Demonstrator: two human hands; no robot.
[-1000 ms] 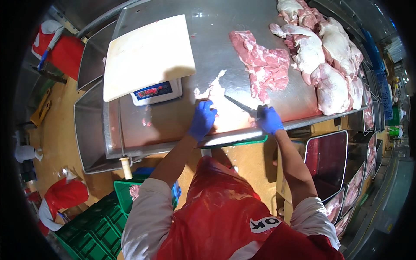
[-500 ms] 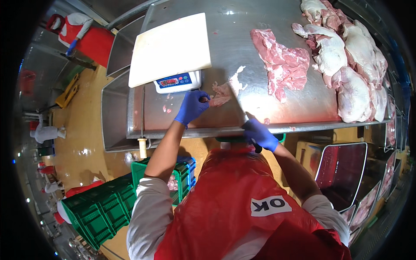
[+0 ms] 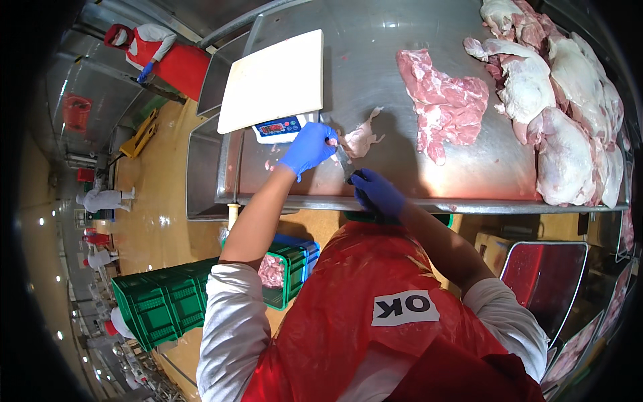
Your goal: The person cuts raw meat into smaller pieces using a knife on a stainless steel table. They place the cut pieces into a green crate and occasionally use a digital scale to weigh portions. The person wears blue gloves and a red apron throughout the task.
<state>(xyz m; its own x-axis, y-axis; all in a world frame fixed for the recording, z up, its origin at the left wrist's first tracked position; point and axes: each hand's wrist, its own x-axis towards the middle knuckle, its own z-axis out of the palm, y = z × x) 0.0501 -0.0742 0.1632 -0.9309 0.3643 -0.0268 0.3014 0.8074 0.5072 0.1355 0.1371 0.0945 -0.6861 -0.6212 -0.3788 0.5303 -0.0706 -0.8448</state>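
Note:
My left hand (image 3: pixel 311 149), in a blue glove, is closed with its fingertips pinching the near end of a pale meat trimming (image 3: pixel 362 138) on the steel table (image 3: pixel 375 184). My right hand (image 3: pixel 378 194), also blue-gloved, grips a knife (image 3: pixel 344 161) by its dark handle. The blade angles up and leftward, close by the left fingertips at the trimming's near end; I cannot tell whether it touches the meat. Beyond my left hand stands a digital scale (image 3: pixel 274 128) carrying a white cutting board (image 3: pixel 274 80). Right of the trimming lies a large skinless pink meat piece (image 3: pixel 449 100).
Several skin-on poultry pieces (image 3: pixel 566 107) are heaped at the table's right. Below stand a green crate (image 3: pixel 274 268) with meat and, at lower right, a red-lined bin (image 3: pixel 542 275). Stacked green crates (image 3: pixel 167 301) sit left. A person in a red apron (image 3: pixel 174 63) stands far left.
My right hand has moved left and slightly nearer, swinging the knife from the trimming's far side toward my left fingertips. My left hand has turned, still pinching the trimming. The whole view has shifted somewhat.

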